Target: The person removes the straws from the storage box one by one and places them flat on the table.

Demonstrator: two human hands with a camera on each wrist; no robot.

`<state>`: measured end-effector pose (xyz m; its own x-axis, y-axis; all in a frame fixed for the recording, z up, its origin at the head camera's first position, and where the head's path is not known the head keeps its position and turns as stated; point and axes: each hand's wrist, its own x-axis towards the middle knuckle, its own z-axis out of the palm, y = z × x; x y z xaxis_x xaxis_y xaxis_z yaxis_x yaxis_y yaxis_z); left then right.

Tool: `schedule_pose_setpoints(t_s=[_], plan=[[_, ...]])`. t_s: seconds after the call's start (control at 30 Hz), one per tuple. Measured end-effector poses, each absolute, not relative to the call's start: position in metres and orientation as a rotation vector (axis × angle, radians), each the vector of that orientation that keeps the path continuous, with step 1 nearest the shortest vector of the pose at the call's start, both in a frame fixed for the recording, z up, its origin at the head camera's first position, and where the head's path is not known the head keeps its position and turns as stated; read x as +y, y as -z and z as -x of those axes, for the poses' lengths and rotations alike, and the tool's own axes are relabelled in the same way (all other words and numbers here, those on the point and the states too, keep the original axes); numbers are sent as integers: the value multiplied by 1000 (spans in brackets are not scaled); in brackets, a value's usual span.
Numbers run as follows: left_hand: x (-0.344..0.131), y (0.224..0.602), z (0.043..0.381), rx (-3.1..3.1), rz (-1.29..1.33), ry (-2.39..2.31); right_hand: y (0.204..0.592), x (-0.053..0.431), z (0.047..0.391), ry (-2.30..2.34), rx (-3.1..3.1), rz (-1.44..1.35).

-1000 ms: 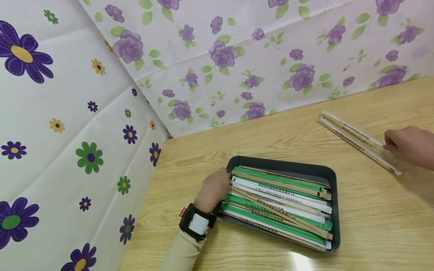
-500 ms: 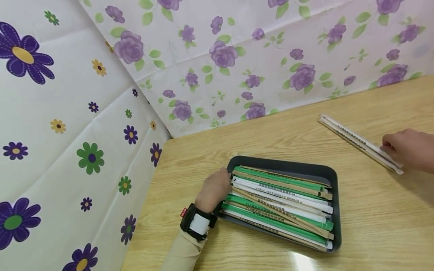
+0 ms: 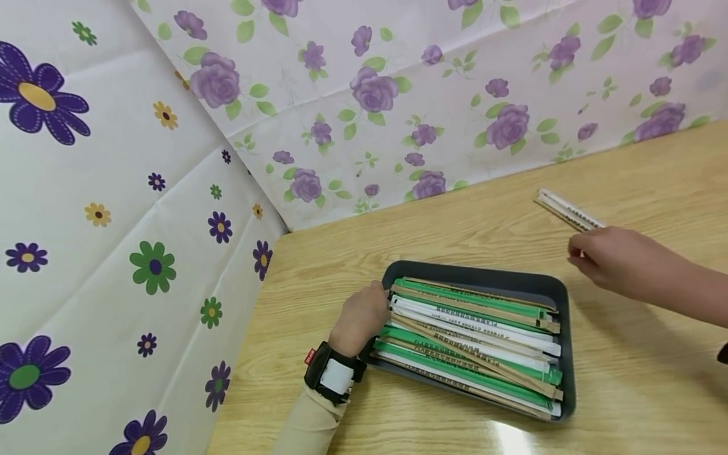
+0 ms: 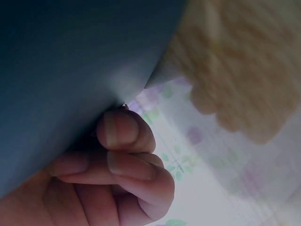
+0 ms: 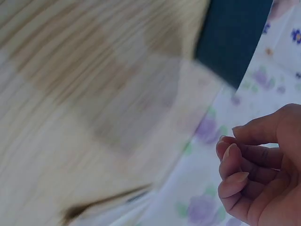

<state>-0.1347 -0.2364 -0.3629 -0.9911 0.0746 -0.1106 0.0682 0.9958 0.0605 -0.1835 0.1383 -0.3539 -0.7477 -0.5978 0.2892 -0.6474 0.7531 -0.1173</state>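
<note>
A dark grey tray holds several wrapped straws in green, white and brown printed sleeves, lying mostly side by side. My left hand grips the tray's left end; in the left wrist view its curled fingers press against the tray's dark wall. Above the table, right of the tray, is my right hand, with loosely curled fingers and nothing between them in the right wrist view. Beyond it lie a few white and brown wrapped straws, their near ends hidden by that hand.
The wooden table meets a rose-patterned sheet at the back. Another sheet with daisies hangs along the left side. A watch is on my left wrist.
My right hand has let go of the white straw beside the other loose ones and moved left toward the tray. The left hand stays on the tray's end.
</note>
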Motion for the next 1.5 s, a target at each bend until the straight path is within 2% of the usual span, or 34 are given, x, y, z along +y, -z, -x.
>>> schedule_pose_setpoints(t_s=[0.27,0.67,1.1,1.5], plan=[[-236,361,134,3046,-101,-98,350,100,160,-362,-2591,-1142],[-235,363,134,3038,-92,-106,369,77,147,-254,-2636,-1233],[-235,362,137,2997,-56,-108,369,78,148,-253,-2677,-1252],[-236,362,136,2996,-58,-153,337,99,164,-270,-2739,-1071]])
